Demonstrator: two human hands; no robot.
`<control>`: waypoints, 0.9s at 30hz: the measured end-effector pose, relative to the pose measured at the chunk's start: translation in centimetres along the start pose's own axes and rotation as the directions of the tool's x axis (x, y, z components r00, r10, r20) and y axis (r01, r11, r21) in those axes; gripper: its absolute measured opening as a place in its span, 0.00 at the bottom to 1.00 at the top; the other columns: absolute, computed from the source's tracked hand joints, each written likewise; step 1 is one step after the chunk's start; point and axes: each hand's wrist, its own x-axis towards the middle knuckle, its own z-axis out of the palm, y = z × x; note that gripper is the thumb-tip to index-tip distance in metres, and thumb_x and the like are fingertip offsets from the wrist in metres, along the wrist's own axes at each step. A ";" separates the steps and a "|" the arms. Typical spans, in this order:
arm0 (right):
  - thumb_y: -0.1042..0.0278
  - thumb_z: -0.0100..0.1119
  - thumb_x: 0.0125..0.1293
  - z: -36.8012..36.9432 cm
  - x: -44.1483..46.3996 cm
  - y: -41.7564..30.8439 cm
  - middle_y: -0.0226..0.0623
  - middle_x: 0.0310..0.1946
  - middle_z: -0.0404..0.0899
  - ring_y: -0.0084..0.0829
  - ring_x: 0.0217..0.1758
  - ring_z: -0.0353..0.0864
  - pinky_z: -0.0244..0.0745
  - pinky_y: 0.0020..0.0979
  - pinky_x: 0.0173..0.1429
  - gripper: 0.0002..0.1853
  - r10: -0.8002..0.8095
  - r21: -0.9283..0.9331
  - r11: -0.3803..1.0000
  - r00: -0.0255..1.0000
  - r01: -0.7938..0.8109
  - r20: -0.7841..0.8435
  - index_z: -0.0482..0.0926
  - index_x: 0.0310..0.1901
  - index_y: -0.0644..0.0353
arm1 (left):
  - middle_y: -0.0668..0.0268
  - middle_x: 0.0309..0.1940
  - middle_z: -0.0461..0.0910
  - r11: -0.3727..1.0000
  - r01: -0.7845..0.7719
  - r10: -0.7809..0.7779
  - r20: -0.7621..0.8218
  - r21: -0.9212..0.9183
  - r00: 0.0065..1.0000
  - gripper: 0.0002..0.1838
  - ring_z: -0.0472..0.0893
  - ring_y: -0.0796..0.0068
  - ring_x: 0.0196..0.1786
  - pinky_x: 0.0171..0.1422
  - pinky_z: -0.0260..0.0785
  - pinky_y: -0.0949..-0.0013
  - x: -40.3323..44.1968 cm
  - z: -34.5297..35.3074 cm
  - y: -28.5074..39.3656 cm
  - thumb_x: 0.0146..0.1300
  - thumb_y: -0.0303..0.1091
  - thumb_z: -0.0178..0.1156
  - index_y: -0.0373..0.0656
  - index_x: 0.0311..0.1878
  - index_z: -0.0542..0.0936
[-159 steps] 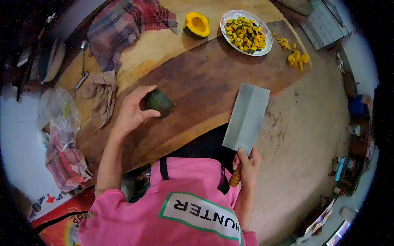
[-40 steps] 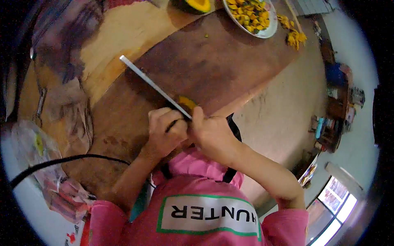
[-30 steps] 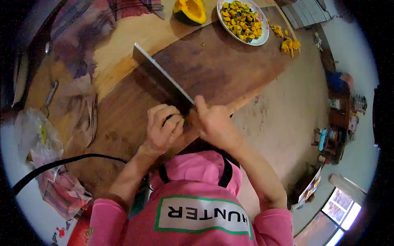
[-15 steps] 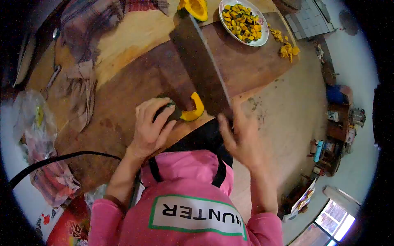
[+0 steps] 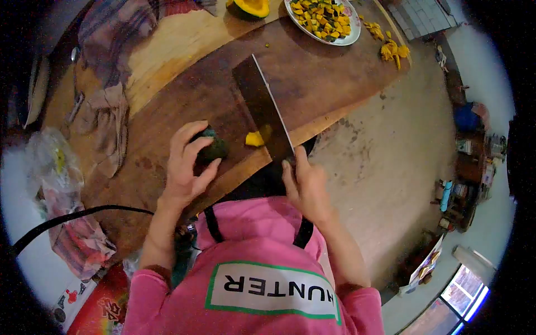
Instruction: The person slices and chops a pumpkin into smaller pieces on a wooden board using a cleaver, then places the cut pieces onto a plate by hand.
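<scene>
My left hand point(image 5: 184, 162) curls its fingers round a dark green-skinned pumpkin piece point(image 5: 215, 146) on the brown board point(image 5: 167, 117). The handle of a wide cleaver point(image 5: 258, 97) is in my right hand point(image 5: 310, 187), and its blade stretches away over the board near its front edge. Between the held piece and the blade lies a small yellow pumpkin chunk point(image 5: 254, 139), close against the blade; a yellow patch shows on the blade face. The underside of the held piece is hidden.
Diced pumpkin fills a white plate point(image 5: 357, 38) at the far side. Beside it lies a heap of orange pumpkin scraps point(image 5: 394, 51). A cut pumpkin half point(image 5: 251, 6) sits at the top. Cloths point(image 5: 106, 120) and a plastic bag point(image 5: 53, 162) are on the left.
The curved yellow slice has gone from beside my left hand; a small chunk now shows by the blade. My left hand has shifted left with its piece, and the cleaver has come nearer me.
</scene>
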 end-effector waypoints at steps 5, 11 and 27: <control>0.74 0.58 0.68 -0.7 4.0 1.5 0.55 0.21 0.75 0.59 0.27 0.77 0.67 0.52 0.28 0.10 -0.126 -0.147 0.984 0.982 0.105 -0.142 0.68 0.45 0.62 | 0.51 0.63 0.75 0.999 -0.006 0.006 0.004 -0.044 1.000 0.30 0.74 0.46 0.66 0.71 0.65 0.49 0.3 -0.2 0.1 0.48 0.24 0.75 0.42 0.56 0.74; 0.75 0.59 0.68 -3.8 5.4 -2.5 0.54 0.21 0.74 0.59 0.25 0.76 0.66 0.49 0.27 0.09 -0.119 -0.058 0.992 0.983 0.111 -0.139 0.68 0.44 0.61 | 0.50 0.62 0.75 1.000 -0.005 0.005 -0.107 0.001 0.994 0.28 0.74 0.45 0.65 0.70 0.67 0.50 1.8 2.9 1.2 0.53 0.28 0.74 0.39 0.57 0.76; 0.78 0.58 0.65 -4.0 1.0 -5.6 0.50 0.19 0.71 0.55 0.22 0.74 0.65 0.48 0.26 0.08 -0.112 -0.012 0.993 0.987 0.114 0.120 0.67 0.39 0.63 | 0.56 0.50 0.78 0.979 -0.133 0.153 -0.124 0.155 0.980 0.21 0.78 0.51 0.53 0.53 0.70 0.54 2.0 2.3 0.2 0.50 0.30 0.74 0.36 0.48 0.81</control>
